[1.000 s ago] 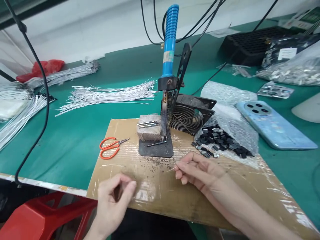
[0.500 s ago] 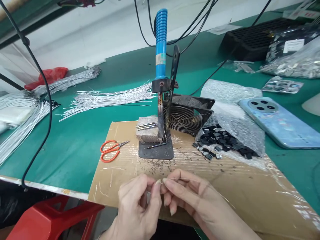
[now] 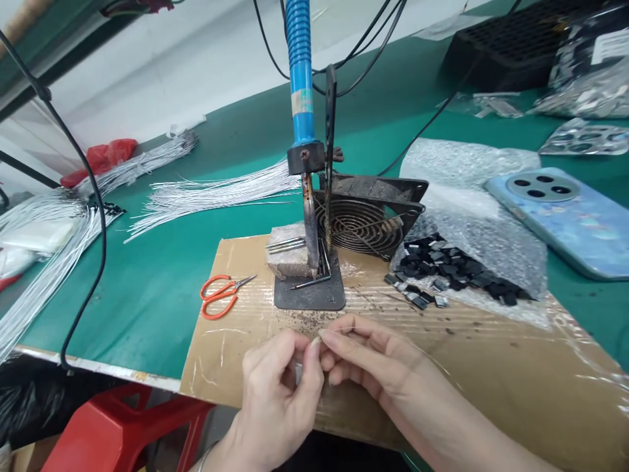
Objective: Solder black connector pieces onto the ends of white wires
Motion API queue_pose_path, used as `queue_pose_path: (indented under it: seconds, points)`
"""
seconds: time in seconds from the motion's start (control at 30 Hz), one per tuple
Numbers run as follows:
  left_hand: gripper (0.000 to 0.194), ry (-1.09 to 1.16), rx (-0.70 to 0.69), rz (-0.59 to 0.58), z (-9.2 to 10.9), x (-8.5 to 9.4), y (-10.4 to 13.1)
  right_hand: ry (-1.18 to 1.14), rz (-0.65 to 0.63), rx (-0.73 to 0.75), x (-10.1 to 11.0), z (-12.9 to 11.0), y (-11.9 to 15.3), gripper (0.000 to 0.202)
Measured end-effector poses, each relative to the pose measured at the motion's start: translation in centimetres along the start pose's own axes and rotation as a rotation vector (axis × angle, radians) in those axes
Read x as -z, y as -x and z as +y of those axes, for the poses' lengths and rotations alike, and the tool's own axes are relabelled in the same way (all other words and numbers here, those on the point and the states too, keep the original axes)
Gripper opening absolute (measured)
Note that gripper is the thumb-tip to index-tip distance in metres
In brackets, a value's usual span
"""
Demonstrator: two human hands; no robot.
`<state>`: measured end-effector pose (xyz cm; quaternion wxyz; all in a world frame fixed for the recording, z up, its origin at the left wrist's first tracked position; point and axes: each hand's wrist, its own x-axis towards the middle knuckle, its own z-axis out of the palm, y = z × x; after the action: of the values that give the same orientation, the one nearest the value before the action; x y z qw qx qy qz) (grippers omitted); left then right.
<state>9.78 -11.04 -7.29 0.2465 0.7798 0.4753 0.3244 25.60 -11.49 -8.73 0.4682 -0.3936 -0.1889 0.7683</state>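
Observation:
Over the front of the cardboard sheet (image 3: pixel 236 367), my hands meet fingertip to fingertip. My right hand (image 3: pixel 388 367) pinches a thin pale wire (image 3: pixel 445 372), which runs across its fingers and trails off over the cardboard. The thumb and forefinger of my left hand (image 3: pixel 280 387) are closed at the same spot, on what looks like the wire's end; the fingertips hide most of it. Just beyond stands a blue-handled soldering iron (image 3: pixel 302 111), tip down on a black stand plate (image 3: pixel 309 298). Orange-handled scissors (image 3: pixel 221 296) lie left of the plate.
Small black pieces (image 3: pixel 452 269) spill from bubble wrap (image 3: pixel 472 160) at the right, beside a blue phone (image 3: pixel 565 223). A black fan (image 3: pixel 368 216) stands behind the iron. Bundles of white wires (image 3: pixel 216 193) lie at the left. A red stool (image 3: pixel 113 426) is below the table edge.
The view has shifted a little, so the iron sits further left and higher. My hands stay pinched together; the lower fingers of my right hand have curled in slightly.

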Motion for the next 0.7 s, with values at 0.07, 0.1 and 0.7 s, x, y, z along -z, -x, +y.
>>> queue_pose_path:
  seconds: [0.07,0.1,0.7]
  points:
    - [0.024,-0.007,0.007,0.011,-0.2,-0.1,-0.1,0.009,0.006,-0.015,0.0,-0.4,-0.1,0.036]
    - [0.024,-0.012,0.014,0.023,-0.3,-0.2,-0.1,0.006,0.013,-0.017,0.0,-0.7,-0.1,0.037]
    - [0.033,-0.025,0.364,0.358,-3.7,1.3,4.7,0.036,0.116,0.104,1.5,-3.3,-3.0,0.039]
